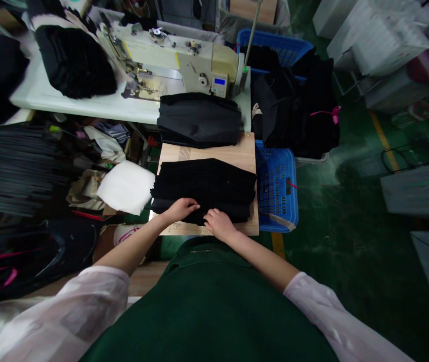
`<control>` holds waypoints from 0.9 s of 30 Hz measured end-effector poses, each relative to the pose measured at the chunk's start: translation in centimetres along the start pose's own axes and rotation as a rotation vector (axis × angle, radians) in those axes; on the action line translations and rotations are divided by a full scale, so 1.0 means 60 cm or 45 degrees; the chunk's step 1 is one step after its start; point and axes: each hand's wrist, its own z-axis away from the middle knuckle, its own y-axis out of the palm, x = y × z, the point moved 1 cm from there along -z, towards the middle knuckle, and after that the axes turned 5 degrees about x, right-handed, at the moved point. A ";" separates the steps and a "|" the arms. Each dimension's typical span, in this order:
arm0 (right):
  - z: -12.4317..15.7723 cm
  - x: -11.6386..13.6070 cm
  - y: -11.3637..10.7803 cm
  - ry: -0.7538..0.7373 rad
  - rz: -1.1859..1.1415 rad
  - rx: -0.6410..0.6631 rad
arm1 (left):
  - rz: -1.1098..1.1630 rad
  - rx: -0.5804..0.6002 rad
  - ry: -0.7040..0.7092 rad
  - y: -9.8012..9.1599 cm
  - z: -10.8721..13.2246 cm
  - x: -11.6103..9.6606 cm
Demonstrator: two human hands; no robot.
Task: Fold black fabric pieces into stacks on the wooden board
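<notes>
A stack of black fabric pieces (207, 181) lies on a wooden board in front of my body, its left edge uneven. My left hand (181, 209) is at the near side of this stack, thumb and forefinger closed together on the top fabric. Just to its right, my right hand (220, 224) has its fingers curled on the stack's near edge. The fingertips of both hands are partly lost against the dark cloth. Farther back, a second folded black fabric stack (199, 119) rests across the board and the sewing table's edge.
A sewing machine (195, 63) stands on the white table (131, 108) behind the stacks. Blue plastic baskets (288, 201) and a heap of black fabric (293, 108) are at the right. White material (127, 187) sits left of the wooden board (242, 151).
</notes>
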 end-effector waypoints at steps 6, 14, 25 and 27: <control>-0.002 -0.019 -0.006 0.171 -0.455 -0.099 | 0.077 -0.022 0.111 0.004 0.007 0.004; -0.009 -0.034 -0.019 0.091 -0.375 -0.131 | -0.098 0.006 0.218 -0.002 0.020 -0.003; 0.025 -0.020 -0.020 0.002 -0.098 -0.430 | -0.750 -0.068 0.583 -0.005 0.029 -0.041; 0.039 -0.016 -0.012 -0.178 -0.082 -0.339 | -0.823 -0.080 0.674 -0.011 0.038 -0.045</control>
